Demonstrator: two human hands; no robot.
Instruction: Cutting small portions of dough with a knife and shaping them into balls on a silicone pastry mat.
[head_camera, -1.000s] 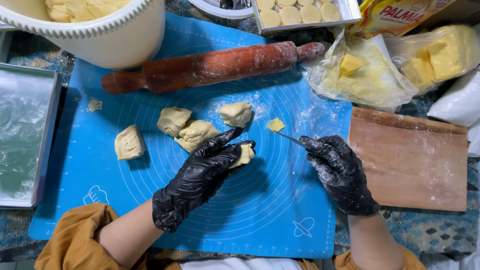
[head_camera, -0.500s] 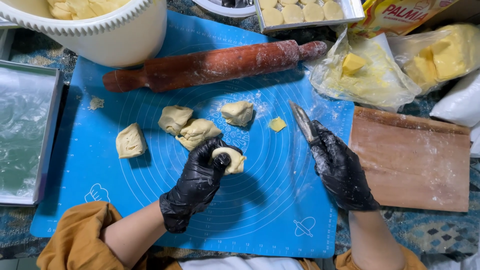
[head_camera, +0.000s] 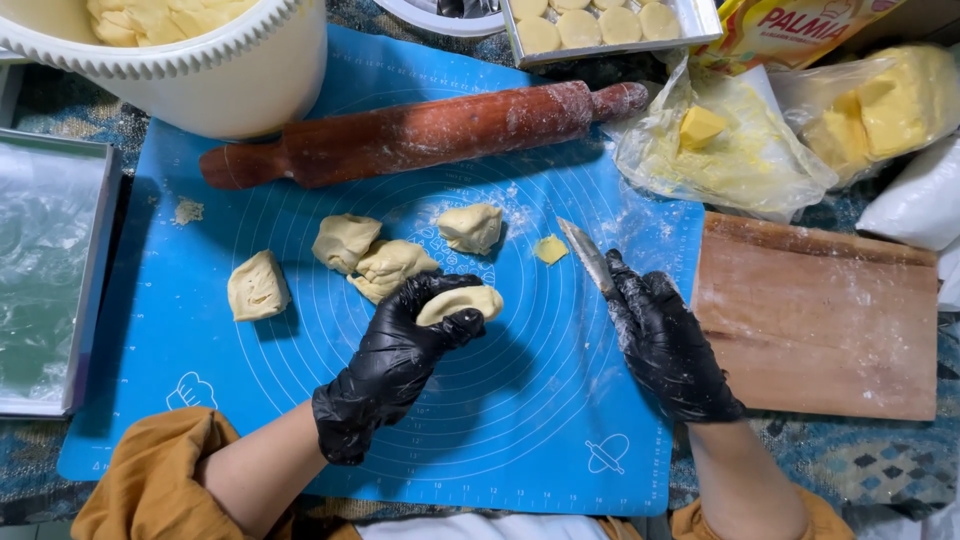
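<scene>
Both my hands wear black gloves over a blue silicone baking mat (head_camera: 500, 440). My left hand (head_camera: 400, 360) curls around a pale dough piece (head_camera: 462, 302), lifted just above the mat. My right hand (head_camera: 665, 345) grips a knife (head_camera: 588, 255) whose blade points up and away, close to a small dough scrap (head_camera: 550, 249). Several other dough lumps lie on the mat: one at the left (head_camera: 257, 285), two touching near the middle (head_camera: 370, 258), one further back (head_camera: 471, 227).
A floured wooden rolling pin (head_camera: 420, 135) lies across the mat's far side. A white bowl of dough (head_camera: 200, 60) stands back left, a foil-lined tray (head_camera: 45, 270) at the left. A wooden board (head_camera: 820, 320) lies right, butter bags (head_camera: 740, 150) behind it, a cookie tray (head_camera: 600, 25) at the back.
My left hand picked the dough piece off the mat and closed around it. My right hand swung the knife from pointing left to pointing away from me.
</scene>
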